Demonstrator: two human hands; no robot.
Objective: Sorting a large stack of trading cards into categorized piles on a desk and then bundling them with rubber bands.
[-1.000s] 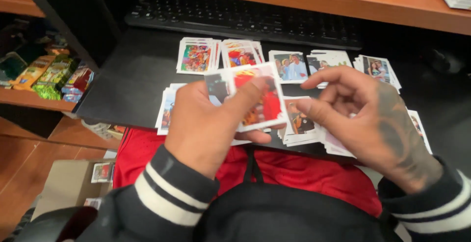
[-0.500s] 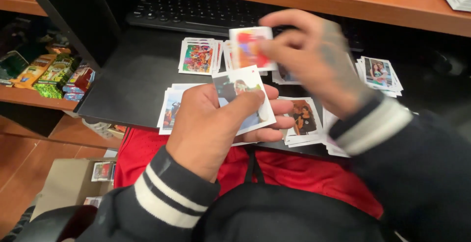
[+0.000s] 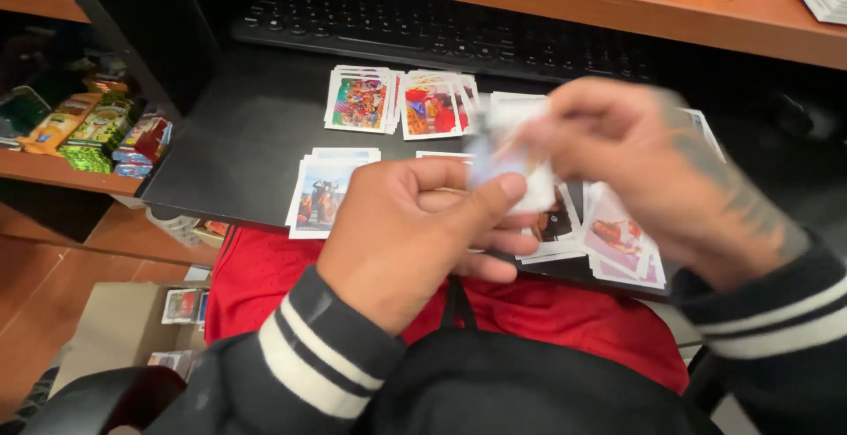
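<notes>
Sorting step in hand. Left hand (image 3: 401, 236) clamped on photo card stack (image 3: 516, 183), above tray front edge. Right hand (image 3: 644, 170) pinches top card, blurred. Next: match card to right pile (image 3: 357, 100) on keyboard tray (image 3: 238, 126).

black pull-out tray (image 3: 238, 148) | photo card piles (image 3: 357, 100) | keyboard (image 3: 423, 29)
</notes>
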